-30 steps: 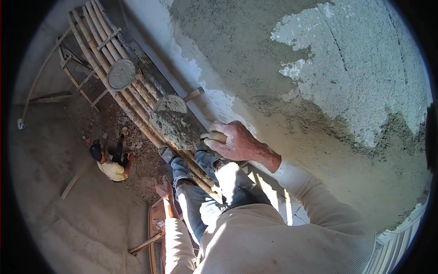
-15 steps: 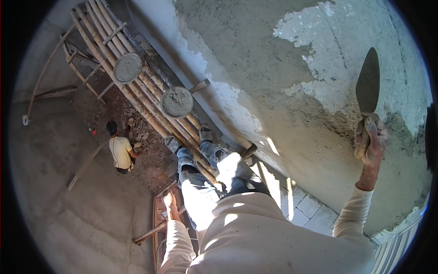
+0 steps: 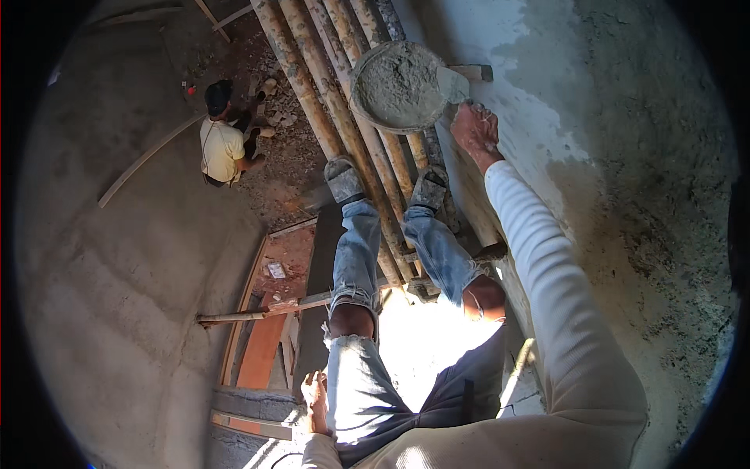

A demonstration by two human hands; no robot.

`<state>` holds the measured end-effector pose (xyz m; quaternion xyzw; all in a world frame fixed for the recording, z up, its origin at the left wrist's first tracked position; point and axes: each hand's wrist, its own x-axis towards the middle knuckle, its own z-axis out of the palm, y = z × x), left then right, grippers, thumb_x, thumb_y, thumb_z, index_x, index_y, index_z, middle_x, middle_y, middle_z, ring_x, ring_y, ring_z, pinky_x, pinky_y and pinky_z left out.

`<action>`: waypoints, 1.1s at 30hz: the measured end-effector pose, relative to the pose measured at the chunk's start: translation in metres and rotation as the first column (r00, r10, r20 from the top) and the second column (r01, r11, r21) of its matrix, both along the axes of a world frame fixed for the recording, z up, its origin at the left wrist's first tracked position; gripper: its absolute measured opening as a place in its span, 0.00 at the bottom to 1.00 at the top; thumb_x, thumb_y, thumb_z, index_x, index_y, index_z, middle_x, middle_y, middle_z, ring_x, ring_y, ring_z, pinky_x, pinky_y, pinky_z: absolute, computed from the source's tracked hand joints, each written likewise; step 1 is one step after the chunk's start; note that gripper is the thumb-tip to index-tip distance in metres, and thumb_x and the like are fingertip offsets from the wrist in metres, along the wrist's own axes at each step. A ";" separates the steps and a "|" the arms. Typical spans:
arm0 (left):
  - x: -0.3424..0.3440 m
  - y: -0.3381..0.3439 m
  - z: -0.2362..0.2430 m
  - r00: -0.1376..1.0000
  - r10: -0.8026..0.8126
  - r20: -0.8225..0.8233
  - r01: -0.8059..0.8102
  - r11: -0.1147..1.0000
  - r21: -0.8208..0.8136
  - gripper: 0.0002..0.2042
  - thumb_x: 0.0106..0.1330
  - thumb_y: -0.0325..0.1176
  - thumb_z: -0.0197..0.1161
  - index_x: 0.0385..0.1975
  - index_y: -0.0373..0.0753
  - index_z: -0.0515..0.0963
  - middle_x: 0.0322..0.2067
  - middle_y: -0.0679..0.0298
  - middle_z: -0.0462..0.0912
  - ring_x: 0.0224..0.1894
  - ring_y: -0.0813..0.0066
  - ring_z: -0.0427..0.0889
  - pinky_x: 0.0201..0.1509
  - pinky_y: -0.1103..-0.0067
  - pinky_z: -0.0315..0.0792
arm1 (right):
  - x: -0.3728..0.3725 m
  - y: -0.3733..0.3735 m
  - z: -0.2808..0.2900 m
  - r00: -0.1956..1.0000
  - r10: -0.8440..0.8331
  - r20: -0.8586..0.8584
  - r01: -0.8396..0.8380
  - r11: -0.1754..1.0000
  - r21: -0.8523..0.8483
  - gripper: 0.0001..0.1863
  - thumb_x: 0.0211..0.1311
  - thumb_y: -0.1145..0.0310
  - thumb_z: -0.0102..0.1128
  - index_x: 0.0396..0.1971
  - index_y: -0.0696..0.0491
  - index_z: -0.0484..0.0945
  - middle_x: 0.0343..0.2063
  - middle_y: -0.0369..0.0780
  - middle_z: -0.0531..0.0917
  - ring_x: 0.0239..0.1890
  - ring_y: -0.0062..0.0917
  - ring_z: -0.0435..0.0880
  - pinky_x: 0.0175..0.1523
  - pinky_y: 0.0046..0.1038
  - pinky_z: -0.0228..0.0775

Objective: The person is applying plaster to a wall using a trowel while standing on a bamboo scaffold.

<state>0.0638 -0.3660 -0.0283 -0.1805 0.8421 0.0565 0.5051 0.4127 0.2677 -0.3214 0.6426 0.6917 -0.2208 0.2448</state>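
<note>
My right hand is closed round the handle of a trowel. Its mortar-smeared blade rests over the right rim of a round pan; I cannot tell how deep the tip goes. Wet grey mortar fills the pan, which stands on wooden poles in front of my feet. Low beside my left thigh hangs my left hand, fingers loosely bent and partly apart, with nothing visible in it.
I stand on the pole platform, close to a partly plastered wall on my right. Below left, a person in a yellow shirt crouches by rubble. A crossbar and an orange-brown board lie left of my legs.
My right hand and the trowel have come down from the wall to the mortar pan. My left hand now shows beside my thigh. The view has shifted, and the second pan is out of sight.
</note>
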 end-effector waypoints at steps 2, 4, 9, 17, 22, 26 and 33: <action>0.009 -0.050 0.023 0.998 0.066 0.006 -0.066 0.994 -0.082 0.11 0.73 0.36 0.62 0.48 0.38 0.82 0.38 0.62 0.87 0.33 0.76 0.85 0.35 0.82 0.76 | -0.045 0.003 -0.048 0.989 0.052 -0.141 -0.050 0.999 0.017 0.20 0.60 0.57 0.67 0.47 0.54 0.82 0.43 0.49 0.87 0.48 0.48 0.86 0.55 0.48 0.75; 0.023 -0.080 0.042 0.992 0.122 0.020 -0.119 0.985 -0.126 0.11 0.73 0.36 0.62 0.48 0.38 0.82 0.38 0.62 0.87 0.33 0.76 0.85 0.35 0.82 0.76 | -0.070 -0.026 -0.079 0.971 -0.012 -0.241 0.048 0.989 0.142 0.21 0.60 0.57 0.67 0.48 0.55 0.82 0.42 0.50 0.87 0.48 0.49 0.86 0.54 0.48 0.75; 0.040 -0.103 0.038 0.983 0.171 0.062 -0.166 0.984 -0.067 0.11 0.73 0.35 0.62 0.48 0.39 0.82 0.38 0.62 0.86 0.33 0.76 0.85 0.34 0.82 0.75 | -0.049 -0.056 0.004 0.859 -0.284 -0.426 0.352 0.932 0.089 0.24 0.62 0.55 0.65 0.52 0.55 0.81 0.40 0.52 0.87 0.47 0.52 0.85 0.54 0.47 0.76; -0.020 -0.025 -0.060 0.999 -0.041 -0.016 0.044 0.944 0.327 0.10 0.73 0.35 0.62 0.48 0.39 0.82 0.38 0.63 0.86 0.32 0.76 0.84 0.33 0.82 0.74 | -0.073 -0.057 0.281 0.836 -0.350 -0.422 0.435 0.892 0.124 0.28 0.65 0.52 0.61 0.56 0.59 0.79 0.44 0.54 0.87 0.51 0.50 0.84 0.60 0.47 0.72; 0.002 0.171 -0.047 0.990 0.142 0.002 -0.135 0.932 0.336 0.09 0.74 0.35 0.59 0.45 0.39 0.82 0.37 0.65 0.86 0.31 0.77 0.82 0.33 0.83 0.72 | -0.058 -0.054 0.495 0.706 0.006 -0.708 0.268 0.923 0.275 0.19 0.65 0.60 0.66 0.45 0.62 0.82 0.27 0.51 0.86 0.29 0.50 0.84 0.37 0.40 0.77; -0.032 0.231 -0.027 0.993 0.048 0.103 -0.097 0.837 0.538 0.14 0.75 0.37 0.59 0.54 0.36 0.78 0.46 0.60 0.84 0.41 0.69 0.85 0.44 0.77 0.76 | -0.045 -0.042 0.655 0.459 -0.223 -0.860 0.087 0.975 -0.206 0.14 0.65 0.64 0.66 0.40 0.62 0.82 0.25 0.44 0.86 0.21 0.33 0.82 0.32 0.30 0.74; -0.027 0.244 0.016 0.995 0.001 0.098 -0.058 0.812 0.580 0.19 0.77 0.42 0.58 0.58 0.35 0.76 0.48 0.57 0.85 0.48 0.66 0.86 0.52 0.72 0.76 | 0.138 0.001 0.726 0.521 -0.501 -0.691 0.728 0.683 0.054 0.19 0.65 0.57 0.68 0.40 0.60 0.81 0.23 0.38 0.82 0.17 0.19 0.77 0.17 0.24 0.69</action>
